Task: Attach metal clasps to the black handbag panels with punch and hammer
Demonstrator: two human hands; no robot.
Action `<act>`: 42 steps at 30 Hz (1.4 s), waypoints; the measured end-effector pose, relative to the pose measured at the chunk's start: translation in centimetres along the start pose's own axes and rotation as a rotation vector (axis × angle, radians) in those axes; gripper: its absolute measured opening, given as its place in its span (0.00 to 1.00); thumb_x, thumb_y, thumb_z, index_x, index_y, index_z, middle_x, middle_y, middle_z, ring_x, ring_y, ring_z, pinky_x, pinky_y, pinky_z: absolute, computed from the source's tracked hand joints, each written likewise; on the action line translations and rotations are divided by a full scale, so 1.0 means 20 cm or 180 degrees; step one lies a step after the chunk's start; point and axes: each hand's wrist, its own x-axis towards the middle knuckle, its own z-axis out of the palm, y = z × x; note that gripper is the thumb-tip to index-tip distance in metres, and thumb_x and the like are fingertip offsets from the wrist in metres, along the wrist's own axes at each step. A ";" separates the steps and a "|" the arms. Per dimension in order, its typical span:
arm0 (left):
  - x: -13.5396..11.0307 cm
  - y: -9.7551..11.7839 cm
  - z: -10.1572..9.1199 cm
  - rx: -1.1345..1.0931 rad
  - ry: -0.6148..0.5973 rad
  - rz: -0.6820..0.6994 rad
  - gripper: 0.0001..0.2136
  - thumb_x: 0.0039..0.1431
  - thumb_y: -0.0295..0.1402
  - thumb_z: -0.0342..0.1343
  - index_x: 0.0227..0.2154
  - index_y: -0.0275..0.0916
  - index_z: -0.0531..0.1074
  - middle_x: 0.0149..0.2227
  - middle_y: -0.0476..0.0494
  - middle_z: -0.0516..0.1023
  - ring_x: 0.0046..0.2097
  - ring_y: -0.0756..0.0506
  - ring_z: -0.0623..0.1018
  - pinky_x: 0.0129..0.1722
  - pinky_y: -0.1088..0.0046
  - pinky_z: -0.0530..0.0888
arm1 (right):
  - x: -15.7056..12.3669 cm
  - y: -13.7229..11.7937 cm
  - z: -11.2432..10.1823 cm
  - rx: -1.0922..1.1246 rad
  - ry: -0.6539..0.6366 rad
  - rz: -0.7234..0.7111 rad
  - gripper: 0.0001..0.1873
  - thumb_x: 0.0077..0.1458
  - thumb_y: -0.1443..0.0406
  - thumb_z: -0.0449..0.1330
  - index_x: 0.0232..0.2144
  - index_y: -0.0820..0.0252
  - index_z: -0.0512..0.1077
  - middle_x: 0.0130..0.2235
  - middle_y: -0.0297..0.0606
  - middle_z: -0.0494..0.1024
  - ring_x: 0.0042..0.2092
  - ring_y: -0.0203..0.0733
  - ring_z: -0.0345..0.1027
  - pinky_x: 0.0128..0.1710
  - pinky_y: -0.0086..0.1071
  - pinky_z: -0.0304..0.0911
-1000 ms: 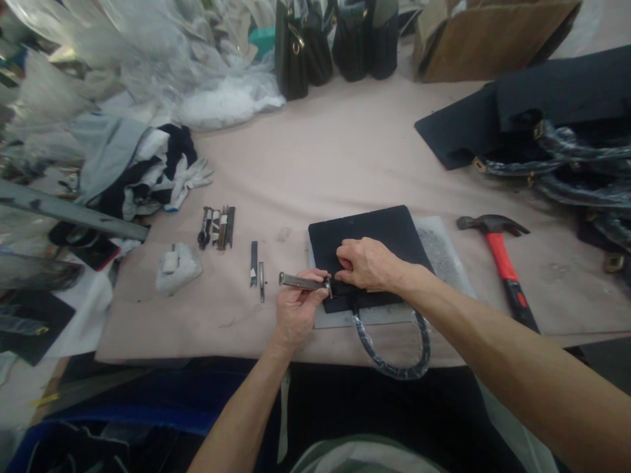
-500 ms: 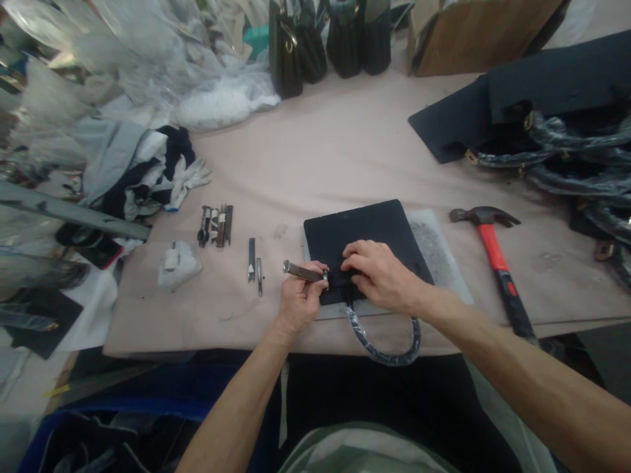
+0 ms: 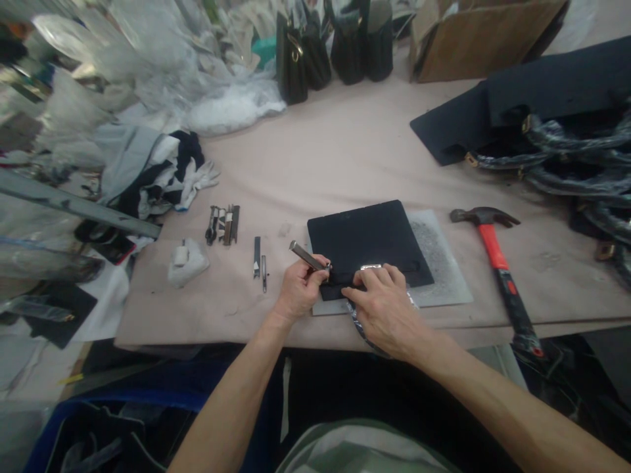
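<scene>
My left hand (image 3: 298,289) is closed around a metal punch (image 3: 306,255), which leans up to the left, with its lower end by the near-left corner of a black bag panel (image 3: 367,230). My right hand (image 3: 384,302) grips the panel's near edge, fingers curled over it and the index finger stretched toward the punch. A plastic-wrapped handle (image 3: 361,326) is mostly hidden under that hand. Beyond the fingers, a small shiny metal piece (image 3: 371,267) shows on the panel. The panel lies on a grey-white slab (image 3: 448,279).
A claw hammer (image 3: 493,253) with a red and black handle lies to the right. Slim metal tools (image 3: 257,256) and a small lump in plastic (image 3: 188,263) are at left. More black panels with wrapped handles (image 3: 557,98), a cardboard box (image 3: 488,43) and dark bags (image 3: 293,62) stand behind.
My right hand has moved from the panel's middle down to its near edge, over the handle. The small shiny piece has come into sight. My left hand still holds the punch, now slightly more upright.
</scene>
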 end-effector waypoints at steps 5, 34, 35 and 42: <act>0.01 0.00 -0.01 -0.0022 -0.0068 0.0030 0.04 0.58 0.31 0.60 0.35 0.38 0.76 0.39 0.41 0.82 0.38 0.46 0.81 0.37 0.72 0.78 | 0.03 -0.02 0.02 0.0011 -0.0252 0.0146 0.19 0.58 0.68 0.56 0.49 0.51 0.79 0.42 0.44 0.73 0.44 0.48 0.57 0.47 0.46 0.46; -0.05 0.02 0.07 0.0885 0.0192 0.0538 0.03 0.61 0.30 0.55 0.37 0.39 0.72 0.40 0.41 0.81 0.42 0.45 0.81 0.44 0.70 0.79 | -0.01 -0.13 0.06 -0.0389 -0.0172 0.0384 0.21 0.59 0.70 0.54 0.53 0.54 0.75 0.44 0.46 0.73 0.49 0.53 0.62 0.62 0.54 0.43; -0.06 0.02 0.07 0.0970 0.0196 0.0604 0.03 0.62 0.30 0.55 0.37 0.39 0.72 0.40 0.41 0.81 0.42 0.45 0.81 0.45 0.69 0.78 | -0.01 -0.13 0.06 -0.0360 -0.0131 0.0371 0.21 0.59 0.70 0.54 0.52 0.54 0.75 0.44 0.46 0.73 0.49 0.53 0.62 0.62 0.54 0.43; -0.06 0.00 0.07 0.1205 0.0072 0.0832 0.04 0.63 0.29 0.54 0.39 0.39 0.72 0.41 0.41 0.80 0.45 0.44 0.81 0.48 0.68 0.78 | -0.10 0.05 -0.04 0.0444 0.0506 0.0278 0.18 0.62 0.68 0.52 0.49 0.57 0.76 0.49 0.46 0.75 0.50 0.51 0.66 0.53 0.46 0.59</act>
